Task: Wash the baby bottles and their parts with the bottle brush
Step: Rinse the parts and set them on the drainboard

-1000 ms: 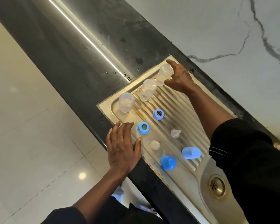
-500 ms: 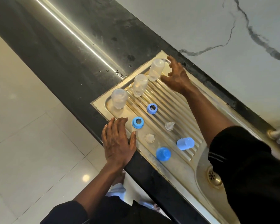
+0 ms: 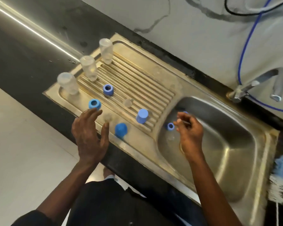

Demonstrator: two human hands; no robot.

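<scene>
Three clear bottles (image 3: pixel 68 84) (image 3: pixel 88 68) (image 3: pixel 106 50) stand upside down along the far left of the steel drainboard (image 3: pixel 137 75). Two blue rings (image 3: pixel 108 90) (image 3: pixel 94 104), two blue caps (image 3: pixel 142 116) (image 3: pixel 120 130) and two clear nipples (image 3: pixel 128 102) (image 3: pixel 108 117) lie on the board. A third blue ring (image 3: pixel 170 126) and a clear nipple (image 3: pixel 171 137) lie in the sink basin (image 3: pixel 235 160). My right hand (image 3: pixel 189 132) hovers in the basin with loosely curled fingertips beside that ring; motion blur hides any contact. My left hand (image 3: pixel 90 136) is spread flat at the drainboard's front edge.
The bottle brush (image 3: pixel 279 180), blue and white bristles, lies on the counter right of the basin. A faucet (image 3: pixel 258 84) arches over the basin's far corner, with a blue hose (image 3: pixel 245 46) behind it. Black counter (image 3: pixel 31 46) stretches to the left.
My right hand let go of the farthest bottle and swung right into the basin. The view turned right, bringing the sink, faucet and brush in. My left hand stayed at the front edge.
</scene>
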